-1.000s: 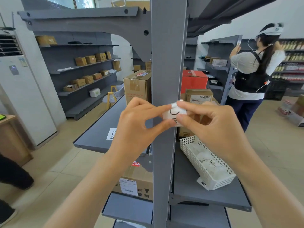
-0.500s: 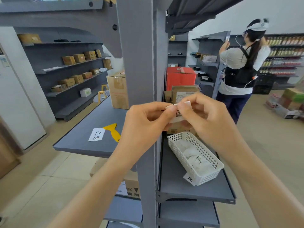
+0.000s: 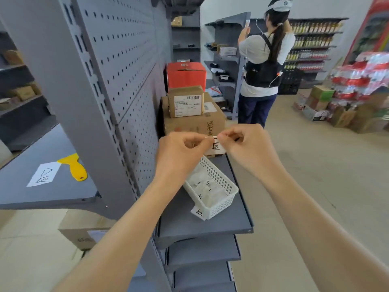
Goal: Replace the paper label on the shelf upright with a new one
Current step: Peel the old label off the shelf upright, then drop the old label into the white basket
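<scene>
A small white paper label (image 3: pixel 216 146) with black marks hangs between my two hands above the right-hand shelf. My left hand (image 3: pixel 183 153) pinches its left top edge and my right hand (image 3: pixel 246 147) pinches its right top edge. The grey shelf upright (image 3: pixel 69 98) stands well to the left of my hands, apart from the label. Below my hands sits a white plastic basket (image 3: pixel 219 204) holding several crumpled white labels, with one label (image 3: pixel 198 212) stuck on its front corner.
A yellow scraper (image 3: pixel 73 167) and a white marked sheet (image 3: pixel 43 174) lie on the left shelf (image 3: pixel 52 194). Cardboard boxes (image 3: pixel 193 121) and a red box (image 3: pixel 186 75) stand behind my hands. Another person (image 3: pixel 263 64) stands at a far shelf. Stacked goods (image 3: pixel 355 91) fill the right.
My hands came away from the upright with the label pinched between them and moved right, over the basket. My view swung right, so the upright now sits at the left.
</scene>
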A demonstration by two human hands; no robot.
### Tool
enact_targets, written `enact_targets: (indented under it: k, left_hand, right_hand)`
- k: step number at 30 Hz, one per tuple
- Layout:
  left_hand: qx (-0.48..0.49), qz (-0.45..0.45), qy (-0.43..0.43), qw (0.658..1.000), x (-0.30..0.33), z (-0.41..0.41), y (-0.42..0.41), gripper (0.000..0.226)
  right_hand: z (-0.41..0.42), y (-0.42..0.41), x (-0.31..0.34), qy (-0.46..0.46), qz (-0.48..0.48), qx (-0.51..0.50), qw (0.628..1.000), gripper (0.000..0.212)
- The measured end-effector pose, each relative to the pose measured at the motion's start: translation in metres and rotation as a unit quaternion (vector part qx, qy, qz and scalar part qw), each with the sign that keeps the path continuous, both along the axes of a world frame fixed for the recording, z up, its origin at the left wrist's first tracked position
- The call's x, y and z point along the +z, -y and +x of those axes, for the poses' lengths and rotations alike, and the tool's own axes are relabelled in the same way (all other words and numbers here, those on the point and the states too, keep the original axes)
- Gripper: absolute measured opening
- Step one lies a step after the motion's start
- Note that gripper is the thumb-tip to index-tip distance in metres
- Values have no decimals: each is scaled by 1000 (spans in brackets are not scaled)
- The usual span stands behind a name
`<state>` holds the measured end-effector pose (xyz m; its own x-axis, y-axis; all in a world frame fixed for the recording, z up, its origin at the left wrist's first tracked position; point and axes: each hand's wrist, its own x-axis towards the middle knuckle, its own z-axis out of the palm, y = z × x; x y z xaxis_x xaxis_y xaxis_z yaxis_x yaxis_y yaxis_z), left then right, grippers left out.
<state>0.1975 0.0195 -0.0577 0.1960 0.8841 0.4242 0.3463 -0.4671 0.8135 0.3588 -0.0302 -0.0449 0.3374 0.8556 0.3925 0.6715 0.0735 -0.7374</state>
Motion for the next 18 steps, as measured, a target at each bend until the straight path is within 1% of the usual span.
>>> enact_targets:
  k: [3, 6, 7, 8, 9, 10, 11, 12, 14, 18]
  left_hand:
    - [25, -32, -63, 997, -36, 18, -21, 10]
    - [32, -67, -115, 991, -74, 30, -41, 16]
    - [34, -76, -134, 987, -85, 32, -45, 17]
    - [34, -85, -154, 984, -95, 34, -49, 19]
    - [32, -86, -176, 980, -104, 36, -52, 21]
    - [30, -80, -199, 976, -111, 37, -53, 23]
    - [28, -71, -222, 972, -118, 39, -55, 22]
    - [25, -61, -246, 967, -125, 39, -55, 22]
    - [24, -50, -294, 954, -135, 39, -57, 21]
    - [41, -22, -353, 934, -146, 39, -58, 15]
  right_hand:
    - [14, -17, -32, 48, -79, -18, 996, 11]
    - [22, -33, -64, 66, -130, -21, 989, 20]
    - [24, -38, -74, 71, -145, -25, 986, 16]
    - [26, -43, -84, 76, -163, -24, 983, 7]
    - [27, -48, -93, 83, -186, -23, 979, 8]
    - [28, -53, -103, 88, -207, -19, 974, 15]
    - [28, -57, -111, 94, -230, -18, 968, 15]
    - [28, -60, -119, 110, -247, -17, 963, 10]
    - [26, -64, -132, 161, -258, -13, 953, 2]
    - [20, -67, -154, 258, -240, 7, 936, 13]
